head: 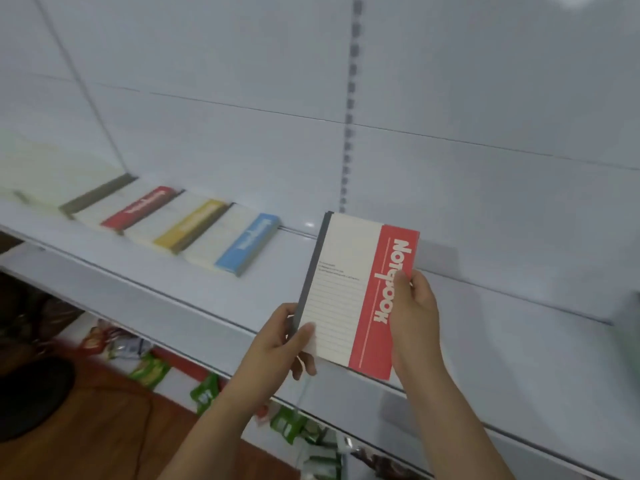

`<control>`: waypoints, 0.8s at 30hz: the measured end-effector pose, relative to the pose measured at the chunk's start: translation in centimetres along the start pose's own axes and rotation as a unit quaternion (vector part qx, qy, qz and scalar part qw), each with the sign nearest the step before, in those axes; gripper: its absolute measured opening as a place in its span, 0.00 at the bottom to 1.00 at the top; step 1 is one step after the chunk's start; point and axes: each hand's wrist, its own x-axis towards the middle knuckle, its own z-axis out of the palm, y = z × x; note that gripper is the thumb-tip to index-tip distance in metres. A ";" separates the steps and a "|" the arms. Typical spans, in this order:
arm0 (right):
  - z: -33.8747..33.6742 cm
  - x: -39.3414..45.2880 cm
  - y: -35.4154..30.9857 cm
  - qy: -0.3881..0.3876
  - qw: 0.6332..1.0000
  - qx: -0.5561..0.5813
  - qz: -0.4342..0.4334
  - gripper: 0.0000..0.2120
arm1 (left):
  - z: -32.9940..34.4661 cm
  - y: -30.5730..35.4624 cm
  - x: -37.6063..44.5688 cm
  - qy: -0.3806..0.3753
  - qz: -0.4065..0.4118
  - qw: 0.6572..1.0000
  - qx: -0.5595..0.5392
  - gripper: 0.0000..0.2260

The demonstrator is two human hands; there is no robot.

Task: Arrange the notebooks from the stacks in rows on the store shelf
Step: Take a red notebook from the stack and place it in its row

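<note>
I hold a cream notebook with a red band (349, 289) above the white store shelf (194, 289). My left hand (277, 341) grips its lower left corner at the dark spine, thumb on the cover. My right hand (414, 306) pinches its right edge over the red band. Further left, a row of notebooks lies flat on the shelf: a blue-banded one (242, 242), a yellow-banded one (194, 221), a red-banded one (142, 207) and a grey-banded one (93, 195). More pale covers blur out at the far left.
The shelf's white back panel has a slotted upright (349, 109) behind the held notebook. Below the shelf edge lie green and red snack packets (207, 393). A dark object (31, 396) sits on the brown floor at lower left.
</note>
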 end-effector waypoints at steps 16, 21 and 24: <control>35.2 -3.7 1.7 -0.138 0.985 -0.083 -0.057 0.03 | -34.2 -5.8 -1.0 0.228 -0.040 0.973 -0.015 0.11; 41.2 -0.7 2.4 -0.167 0.979 -0.100 -0.067 0.05 | -39.2 -6.8 2.2 0.243 -0.030 0.970 -0.013 0.14; 44.8 2.2 3.3 -0.176 0.975 -0.119 -0.069 0.09 | -42.1 -7.0 4.9 0.264 -0.034 0.964 -0.003 0.15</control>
